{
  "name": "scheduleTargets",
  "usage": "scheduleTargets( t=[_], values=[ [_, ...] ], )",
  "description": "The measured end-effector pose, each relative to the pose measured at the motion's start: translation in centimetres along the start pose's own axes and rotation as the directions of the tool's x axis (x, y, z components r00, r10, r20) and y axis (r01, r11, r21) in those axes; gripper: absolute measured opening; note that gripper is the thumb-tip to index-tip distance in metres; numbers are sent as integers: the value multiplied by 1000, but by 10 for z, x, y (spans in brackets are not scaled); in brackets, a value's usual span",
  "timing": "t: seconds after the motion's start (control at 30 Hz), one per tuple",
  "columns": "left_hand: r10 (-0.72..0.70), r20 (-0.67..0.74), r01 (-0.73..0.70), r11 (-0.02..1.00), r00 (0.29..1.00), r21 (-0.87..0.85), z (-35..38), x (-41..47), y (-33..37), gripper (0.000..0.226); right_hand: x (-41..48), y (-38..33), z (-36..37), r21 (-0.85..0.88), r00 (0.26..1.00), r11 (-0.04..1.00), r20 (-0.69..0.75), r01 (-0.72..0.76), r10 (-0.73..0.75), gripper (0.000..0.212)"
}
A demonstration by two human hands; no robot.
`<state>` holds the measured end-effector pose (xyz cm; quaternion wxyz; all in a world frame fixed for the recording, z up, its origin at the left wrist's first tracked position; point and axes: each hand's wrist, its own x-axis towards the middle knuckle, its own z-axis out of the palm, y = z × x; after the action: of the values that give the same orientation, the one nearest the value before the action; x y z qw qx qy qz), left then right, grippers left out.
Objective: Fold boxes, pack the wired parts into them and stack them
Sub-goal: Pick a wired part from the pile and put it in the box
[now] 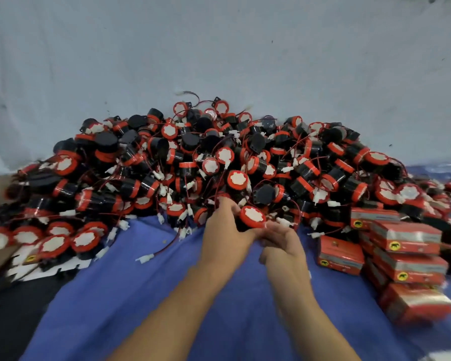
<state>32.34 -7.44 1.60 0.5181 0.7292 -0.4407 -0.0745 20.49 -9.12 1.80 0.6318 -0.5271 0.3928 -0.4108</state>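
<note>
Left hand (225, 231), right hand (283, 246) gripping part (253, 217), yellow-logo boxes (406, 239)

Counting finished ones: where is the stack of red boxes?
Head view: the stack of red boxes sits on the blue cloth at the right, right of the right hand, against the pile of wired parts.

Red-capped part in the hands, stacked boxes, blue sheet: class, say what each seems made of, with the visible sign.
Red-capped part: likely moulded plastic; smooth glossy red rim, black body.
Stacked boxes: probably glossy printed card; straight folded edges, sheen on top.
Blue sheet: seemingly matt cloth; it lies flat without shine.
</note>
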Motion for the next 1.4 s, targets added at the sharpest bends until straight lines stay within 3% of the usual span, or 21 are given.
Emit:
scheduleTargets(
  t=[0.17,0.27,0.37,0.47,0.57,0.7,0.8,0.93,1.03,1.13,1.27,1.4],
  values=[
    [12,86,-14,1000,996,19,-42,-27,32,66,-36,-22,-12,155,983,972,80,-177,167,46],
    [35,158,-24,997,987,-71,-65,-48,53,56,-53,-39,-18,332,936,875,138,-351,323,22],
    [24,283,23,987,959,-162,-90,-74,74,30,-69,-57,-25,362,892,825,301,-434,338,34],
    [39,320,52,961,947,-272,-112,-108,90,24,-84,-71,-31,342,894,844,328,-414,305,29],
    [43,314,68,941,948,-333,-130,-144,91,35,-101,-75,-36,293,921,896,307,-333,242,26],
    [-9,170,41,982,985,-183,-147,-189,83,34,-128,-74,-55,230,972,961,212,-151,102,14],
    [20,170,7,987,985,-158,-158,-221,77,41,-152,-74,-69,153,985,988,170,3,-29,13],
    [91,128,-106,988,988,114,-156,-256,72,52,-180,-73,-78,-13,978,984,111,178,-175,13],
    [104,142,-134,965,984,227,-145,-275,68,45,-197,-70,-85,-226,952,930,170,289,-255,15],
    [89,195,-139,954,977,264,-136,-285,60,43,-209,-63,-89,-423,936,843,260,332,-238,14],
    [196,271,-292,878,942,380,-127,-290,50,34,-213,-49,-84,-564,928,742,293,363,-231,25],
    [224,298,-350,796,928,494,-115,-300,37,31,-214,-38,-79,-692,890,567,408,447,-203,18]
  ],
)
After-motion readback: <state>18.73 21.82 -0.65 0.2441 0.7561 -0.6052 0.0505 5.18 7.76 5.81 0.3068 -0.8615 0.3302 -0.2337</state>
